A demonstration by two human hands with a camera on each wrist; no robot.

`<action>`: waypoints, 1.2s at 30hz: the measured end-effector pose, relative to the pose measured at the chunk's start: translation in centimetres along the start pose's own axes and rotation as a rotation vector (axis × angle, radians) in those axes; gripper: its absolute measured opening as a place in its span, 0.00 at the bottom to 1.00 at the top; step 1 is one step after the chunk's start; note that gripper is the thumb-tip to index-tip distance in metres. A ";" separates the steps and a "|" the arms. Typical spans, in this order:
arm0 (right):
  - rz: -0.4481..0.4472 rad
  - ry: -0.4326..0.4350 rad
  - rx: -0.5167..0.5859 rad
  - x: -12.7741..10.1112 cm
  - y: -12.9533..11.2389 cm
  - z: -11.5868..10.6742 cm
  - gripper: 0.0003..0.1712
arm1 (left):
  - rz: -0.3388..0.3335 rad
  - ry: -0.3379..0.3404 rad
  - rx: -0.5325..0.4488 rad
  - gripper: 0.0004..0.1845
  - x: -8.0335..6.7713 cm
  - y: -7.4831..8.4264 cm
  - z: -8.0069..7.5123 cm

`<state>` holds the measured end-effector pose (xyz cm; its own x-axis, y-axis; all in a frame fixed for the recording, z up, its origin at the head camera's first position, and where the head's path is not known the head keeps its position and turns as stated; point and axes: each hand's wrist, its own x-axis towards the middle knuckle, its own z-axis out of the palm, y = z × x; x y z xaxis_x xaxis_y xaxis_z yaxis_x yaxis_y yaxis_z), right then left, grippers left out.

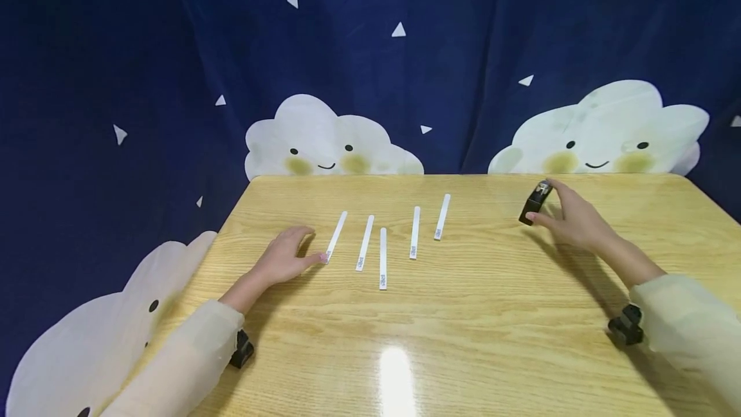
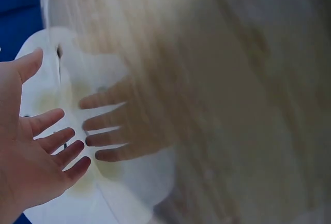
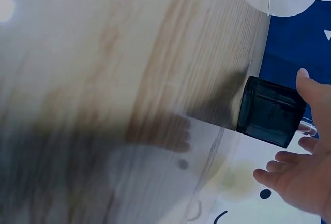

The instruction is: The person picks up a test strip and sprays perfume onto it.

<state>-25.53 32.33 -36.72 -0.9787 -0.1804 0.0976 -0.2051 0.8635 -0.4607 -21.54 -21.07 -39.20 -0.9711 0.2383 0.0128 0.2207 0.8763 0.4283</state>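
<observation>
My right hand (image 1: pixel 579 217) grips a dark, square-sided perfume bottle (image 1: pixel 535 203) between thumb and fingers, tilted over the right back part of the table. In the right wrist view the bottle (image 3: pixel 271 111) shows dark glass, with a clear piece near the fingers. My left hand (image 1: pixel 283 256) is low over the table with its fingers loosely spread, as the left wrist view shows. Its thumb tip overlaps the lower, printed end of the leftmost white paper strip (image 1: pixel 337 235). Several more such strips, like the middle one (image 1: pixel 383 259), lie spaced out to the right.
The wooden table (image 1: pixel 492 327) ends at a dark blue curtain (image 1: pixel 359 50) with cloud and triangle prints. Each wrist carries a small black device, such as the one under the right sleeve (image 1: pixel 683 320). A bright reflection shows near the front.
</observation>
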 end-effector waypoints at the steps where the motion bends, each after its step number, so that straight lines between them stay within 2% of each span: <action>1: 0.001 0.003 0.002 0.1 0.0 0.0 0.54 | 0.008 0.000 0.003 0.37 0.1 0.1 0.1; 12: 0.006 0.000 -0.013 0.9 0.3 0.6 0.51 | 0.063 -0.005 0.082 0.31 0.2 1.5 1.2; 22: 0.021 -0.007 -0.006 1.0 0.2 0.4 0.50 | 0.056 0.009 0.105 0.24 0.2 1.2 0.6; 29: 0.073 -0.044 0.022 1.2 0.1 0.1 0.52 | 0.092 0.041 0.093 0.17 0.3 1.5 0.4; 36: 0.087 -0.048 0.032 1.6 0.1 0.2 0.55 | 0.071 0.064 -0.005 0.10 0.6 1.8 0.4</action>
<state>-27.10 32.06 -36.78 -0.9916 -0.1285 0.0145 -0.1189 0.8615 -0.4936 -21.66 -19.19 -38.81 -0.9570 0.2721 0.1006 0.2885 0.8560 0.4290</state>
